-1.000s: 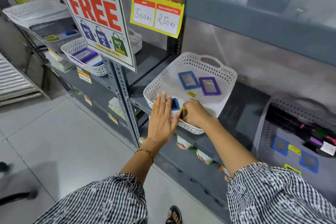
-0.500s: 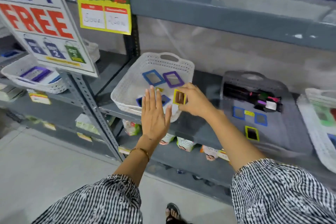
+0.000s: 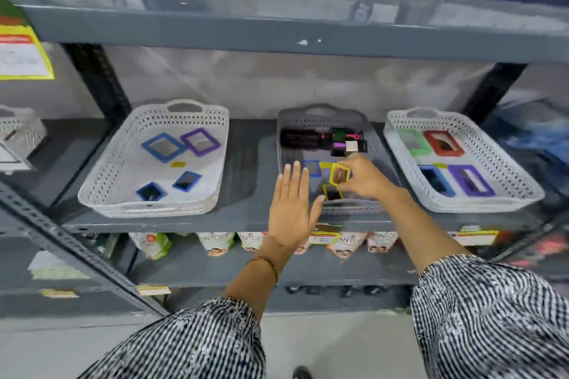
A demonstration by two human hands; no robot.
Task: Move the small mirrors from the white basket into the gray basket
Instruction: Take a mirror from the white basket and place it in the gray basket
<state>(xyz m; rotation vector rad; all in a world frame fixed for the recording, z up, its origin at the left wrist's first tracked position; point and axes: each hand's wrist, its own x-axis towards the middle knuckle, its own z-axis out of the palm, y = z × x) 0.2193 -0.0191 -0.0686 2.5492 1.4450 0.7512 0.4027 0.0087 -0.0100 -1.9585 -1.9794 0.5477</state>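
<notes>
My right hand [image 3: 365, 177] is over the gray basket [image 3: 284, 144], pinching a small yellow-framed mirror [image 3: 339, 174] by its right edge, thumb and fingers closed on the frame, the mirror tilted and held just above another yellow-framed mirror [image 3: 332, 193] that already lies on the basket floor. A small blue-framed mirror [image 3: 312, 168] lies there too, just beyond my left hand [image 3: 292, 203], which is empty, fingers straight and together, hovering flat at the basket's near left corner. Back in the white basket [image 3: 104, 184] to the left, two small dark-blue mirrors [image 3: 167, 186] are left near the front, with two larger framed ones, blue [image 3: 164, 147] and purple [image 3: 200, 141], behind them. I judge these little mirrors to be light and stiff, plastic frame around thin glass, so the frame edge is the place to hold: it gives grip, while the glass face looks slick and would smudge. The glass could crack or chip if dropped onto the other mirrors, so I would lower this one flat onto a bare patch of the floor beside them before letting go. A black hairbrush [image 3: 304, 138] and other odds fill the back of the basket, leaving only the front for placing.
</notes>
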